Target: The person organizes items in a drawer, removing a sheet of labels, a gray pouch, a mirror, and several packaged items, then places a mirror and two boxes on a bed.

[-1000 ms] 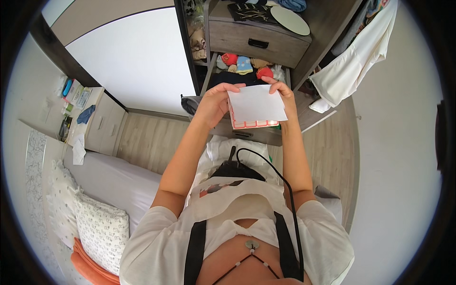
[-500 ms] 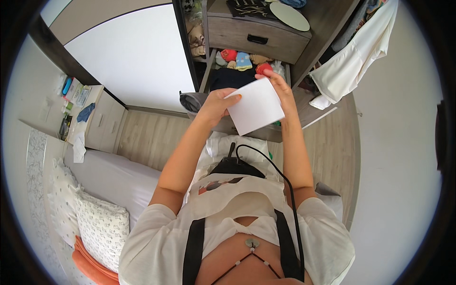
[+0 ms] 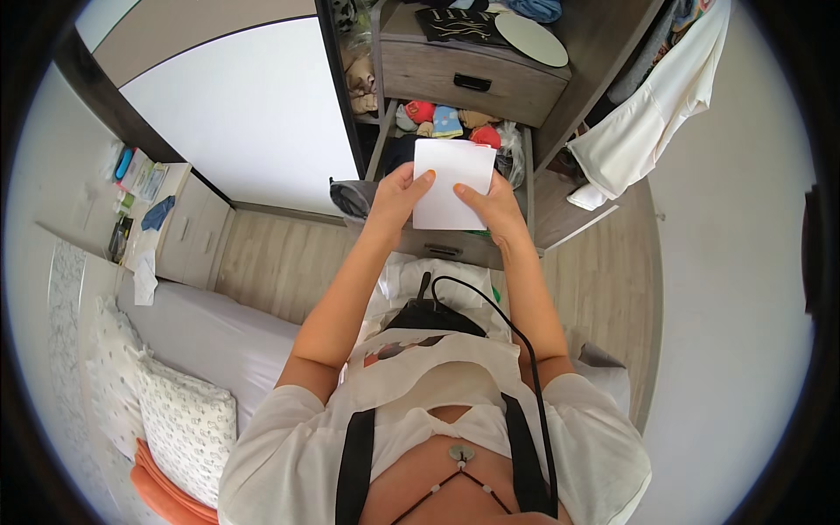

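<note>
A white rectangular card or flat box is held upright over an open drawer; which of the two it is, I cannot tell. My left hand grips its left edge, thumb on the near face. My right hand grips the lower right edge the same way, and its other fingers are hidden behind. A little red shows at the card's top right corner. Beyond it, the drawer holds folded socks, a red bundle, another red bundle and a clear plastic bag.
Above is a closed drawer with an oval mirror-like disc on top. A white garment hangs at the right. At the left stand a nightstand and a bed with pillows. A black cable runs along my body.
The white card has turned from a slant to nearly straight and shifted slightly left. My right hand has slid from its upper right side down to the lower right edge.
</note>
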A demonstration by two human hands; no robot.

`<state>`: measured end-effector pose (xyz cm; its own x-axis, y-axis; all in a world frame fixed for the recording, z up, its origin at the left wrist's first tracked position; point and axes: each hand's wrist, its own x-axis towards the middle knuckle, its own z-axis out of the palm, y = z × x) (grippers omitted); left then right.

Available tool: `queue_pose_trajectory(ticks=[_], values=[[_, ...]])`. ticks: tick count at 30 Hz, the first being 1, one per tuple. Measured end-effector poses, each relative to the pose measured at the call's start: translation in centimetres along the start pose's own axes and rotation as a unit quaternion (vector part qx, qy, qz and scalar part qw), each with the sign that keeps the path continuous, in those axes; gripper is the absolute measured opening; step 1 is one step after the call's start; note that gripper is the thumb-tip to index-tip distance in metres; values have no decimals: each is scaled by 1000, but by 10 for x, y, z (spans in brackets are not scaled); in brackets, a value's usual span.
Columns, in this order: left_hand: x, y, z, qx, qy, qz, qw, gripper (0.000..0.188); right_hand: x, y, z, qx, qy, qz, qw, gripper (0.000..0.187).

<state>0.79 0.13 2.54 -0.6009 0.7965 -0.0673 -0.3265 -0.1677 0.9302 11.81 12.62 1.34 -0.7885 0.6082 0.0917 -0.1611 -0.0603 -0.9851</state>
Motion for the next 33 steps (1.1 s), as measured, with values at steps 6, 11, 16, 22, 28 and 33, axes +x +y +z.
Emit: queue_pose_trajectory(ticks=[6, 11, 16, 22, 28, 33], values=[[5, -22, 6, -43, 44, 104, 993, 19, -1, 8, 17, -27, 69, -51, 996, 31], [4, -17, 5, -53, 42, 56, 996, 19, 4, 11, 14, -94, 102, -88, 986, 27], [8, -23, -5, -55, 45, 56, 996, 23, 6, 10, 5, 26, 54, -11, 998, 28], [4, -25, 10, -6, 72, 128, 989, 26, -5, -9, 20, -312, 148, -103, 933, 26], [2, -26, 16, -107, 83, 126, 983, 31, -3, -1, 24, -249, 167, -176, 938, 30], [1, -36, 21, -118, 45, 110, 986, 32, -7, 6, 28, -398, 170, -319, 843, 33]])
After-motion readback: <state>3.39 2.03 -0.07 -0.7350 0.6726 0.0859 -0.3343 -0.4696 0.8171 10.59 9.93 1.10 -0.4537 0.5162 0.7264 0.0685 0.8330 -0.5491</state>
